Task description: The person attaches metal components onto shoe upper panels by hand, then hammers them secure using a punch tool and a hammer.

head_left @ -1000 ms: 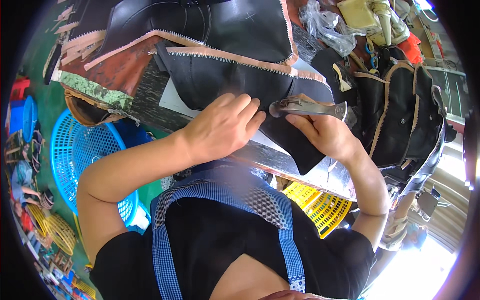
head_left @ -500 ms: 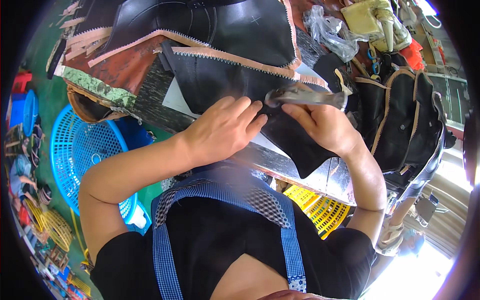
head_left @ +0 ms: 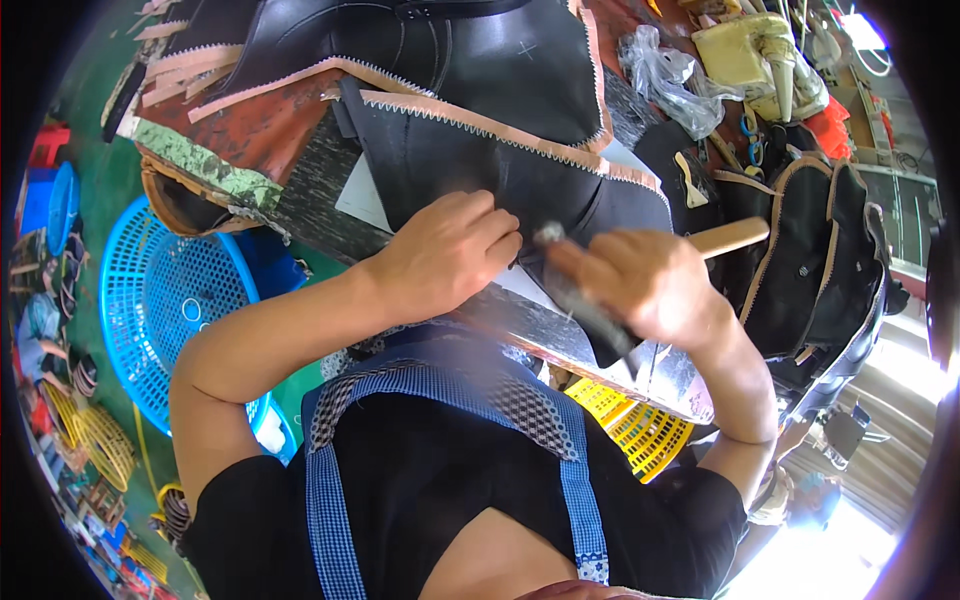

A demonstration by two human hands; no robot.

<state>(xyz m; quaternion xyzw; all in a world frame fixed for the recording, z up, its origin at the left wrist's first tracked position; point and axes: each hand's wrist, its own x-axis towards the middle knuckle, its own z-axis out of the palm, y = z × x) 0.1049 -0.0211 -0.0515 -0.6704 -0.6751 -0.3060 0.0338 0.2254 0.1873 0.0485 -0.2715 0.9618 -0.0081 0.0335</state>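
In my right hand (head_left: 650, 285), blurred by motion, is a hammer with a pale wooden handle (head_left: 730, 238). Its metal head (head_left: 590, 310) is smeared and points down toward the bench's near side. My left hand (head_left: 450, 250) is closed, its fingertips pinching the near edge of a black leather piece (head_left: 430, 155). A pinkish-tan zigzag-cut strip (head_left: 480, 122) runs along that piece's far edge. The leather lies over a white sheet (head_left: 362, 198) on a dark speckled slab (head_left: 310, 195). What sits under my left fingertips is hidden.
Larger black leather pieces (head_left: 480, 55) lie beyond, and more (head_left: 800, 240) are stacked at the right. A clear plastic bag (head_left: 675, 80) and blue-handled scissors (head_left: 750, 135) are at the back right. Blue (head_left: 180, 300) and yellow (head_left: 640, 430) baskets stand below the bench.
The hammer has swung round in my right hand: its head now points toward me and its wooden handle sticks out to the right. My left fingers have curled in closer.
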